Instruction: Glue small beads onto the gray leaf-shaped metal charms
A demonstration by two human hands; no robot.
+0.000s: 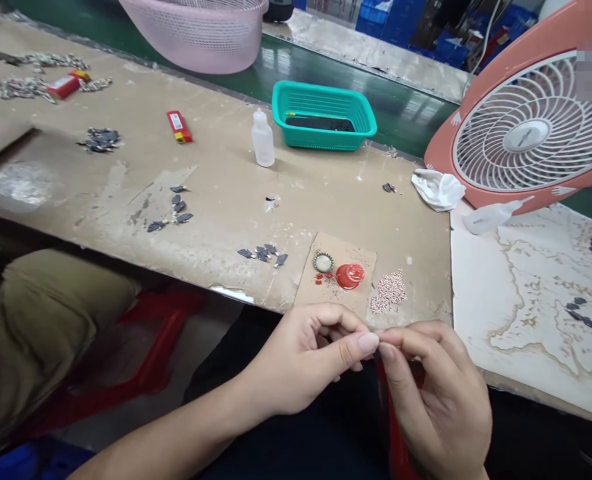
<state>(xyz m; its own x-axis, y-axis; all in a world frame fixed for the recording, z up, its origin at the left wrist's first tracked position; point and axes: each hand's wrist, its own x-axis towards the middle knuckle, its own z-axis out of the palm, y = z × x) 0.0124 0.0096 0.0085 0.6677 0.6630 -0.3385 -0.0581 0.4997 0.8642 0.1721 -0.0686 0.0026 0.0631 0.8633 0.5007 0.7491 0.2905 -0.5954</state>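
My left hand (321, 357) and my right hand (436, 390) meet fingertip to fingertip at the table's front edge. Both are closed in a pinch, and whatever lies between the fingertips is hidden or too small to make out. Just beyond them is a piece of cardboard (309, 293) bearing a metal bottle cap (323, 262), red crumbs and a small red cup-shaped piece (350, 275). Right of the cardboard lies a pile of tiny pinkish beads (389, 292). Several dark leaf-shaped pieces with pale tips (263, 253) rest to the left.
A white squeeze bottle (263, 140) stands near a green basket (326, 139). An orange fan (531, 133), a crumpled tissue (439, 189) and a clear dropper bottle (493, 217) are at right. Red lighters (179, 127) lie left, where another person's knee (51, 300) shows. A pink basket (201, 33) stands behind.
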